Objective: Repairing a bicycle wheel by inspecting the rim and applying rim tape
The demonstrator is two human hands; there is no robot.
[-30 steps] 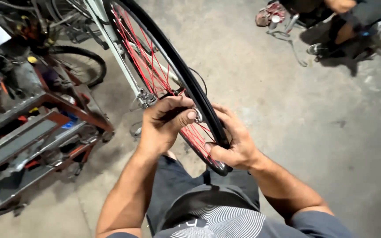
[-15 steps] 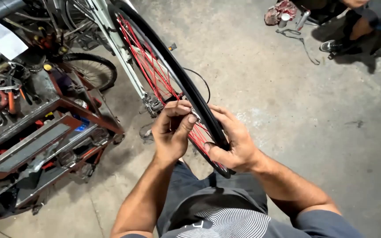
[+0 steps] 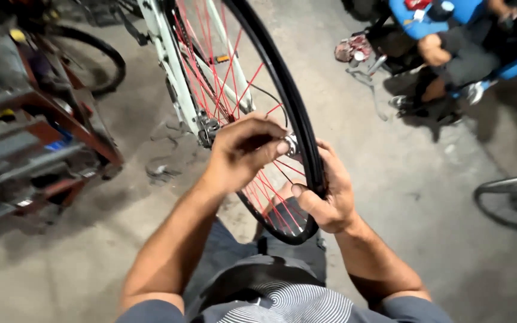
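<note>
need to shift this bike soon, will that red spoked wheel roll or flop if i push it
The wheel would probably turn freely: it is round, with a thin black tyre. Likely stiff, since the spokes look taut. Both the left hand and right hand are steadying it.

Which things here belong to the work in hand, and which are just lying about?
In hand:
left hand pinching a small silver tool at the rim
right hand gripping the black tyre
red spokes
pale bicycle frame

Lying about:
red tool rack
spare wheel
another wheel
seated person
</note>
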